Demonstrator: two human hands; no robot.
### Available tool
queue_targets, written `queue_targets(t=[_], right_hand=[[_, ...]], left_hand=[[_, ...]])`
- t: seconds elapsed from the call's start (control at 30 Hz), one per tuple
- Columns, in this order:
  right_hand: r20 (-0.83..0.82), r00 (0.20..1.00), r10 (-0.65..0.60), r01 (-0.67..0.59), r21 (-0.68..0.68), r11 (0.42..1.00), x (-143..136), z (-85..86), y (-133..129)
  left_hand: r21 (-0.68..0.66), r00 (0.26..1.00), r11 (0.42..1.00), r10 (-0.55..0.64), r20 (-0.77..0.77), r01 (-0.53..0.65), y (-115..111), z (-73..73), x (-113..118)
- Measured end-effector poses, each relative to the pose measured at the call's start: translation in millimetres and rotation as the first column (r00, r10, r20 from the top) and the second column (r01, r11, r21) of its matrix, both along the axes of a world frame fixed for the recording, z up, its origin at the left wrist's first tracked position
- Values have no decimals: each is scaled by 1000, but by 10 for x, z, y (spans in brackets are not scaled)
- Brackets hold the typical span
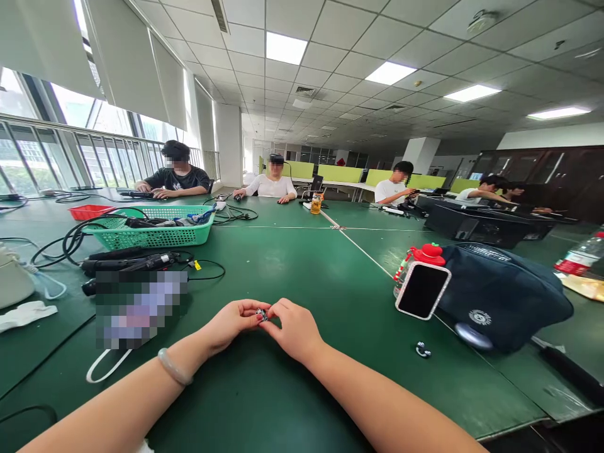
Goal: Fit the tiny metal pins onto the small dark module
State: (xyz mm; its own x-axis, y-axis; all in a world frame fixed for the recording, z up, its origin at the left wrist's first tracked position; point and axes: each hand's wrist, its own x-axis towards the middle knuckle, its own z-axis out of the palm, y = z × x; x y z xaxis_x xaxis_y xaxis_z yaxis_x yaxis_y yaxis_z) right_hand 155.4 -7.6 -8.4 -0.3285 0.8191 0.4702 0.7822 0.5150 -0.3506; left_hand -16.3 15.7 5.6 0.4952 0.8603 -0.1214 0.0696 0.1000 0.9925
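My left hand (237, 322) and my right hand (293, 326) meet over the green table, fingertips pinched together. Between them is a small dark-and-silver piece (262, 314), mostly covered by the fingers, so its kind cannot be made out. Both hands appear to grip it. A bracelet (174, 367) circles my left wrist. Off to the right, a small dark-and-white C-shaped object (423, 350) lies on the table, apart from my hands.
On the left are a green basket (151, 236) of cables, a red tray (90, 212) and a blurred pouch (141, 308). A phone (423, 290) leans on a red-lidded bottle (428, 253) beside a dark blue bag (507, 299). Several people sit farther back.
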Motion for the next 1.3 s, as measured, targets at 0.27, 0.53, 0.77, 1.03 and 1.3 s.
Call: queue_targets(t=[0.27, 0.53, 0.77, 1.03, 1.3], right_hand=[[40, 994, 101, -100, -16, 995, -2, -5, -21], [-68, 996, 58, -66, -117, 991, 183, -13, 71], [-99, 995, 5, -26, -211, 977, 275, -78, 115], [-73, 997, 9, -25, -214, 977, 280, -95, 113], [-72, 997, 20, -35, -212, 977, 281, -93, 113]], left_hand=[[61, 999, 998, 23, -24, -22, 61, 24, -123], [743, 464, 669, 649, -603, 28, 323, 67, -665], [645, 113, 749, 635, -764, 153, 304, 80, -786], [635, 128, 763, 622, -772, 120, 331, 57, -823], [683, 245, 730, 659, -711, 18, 393, 13, -801]])
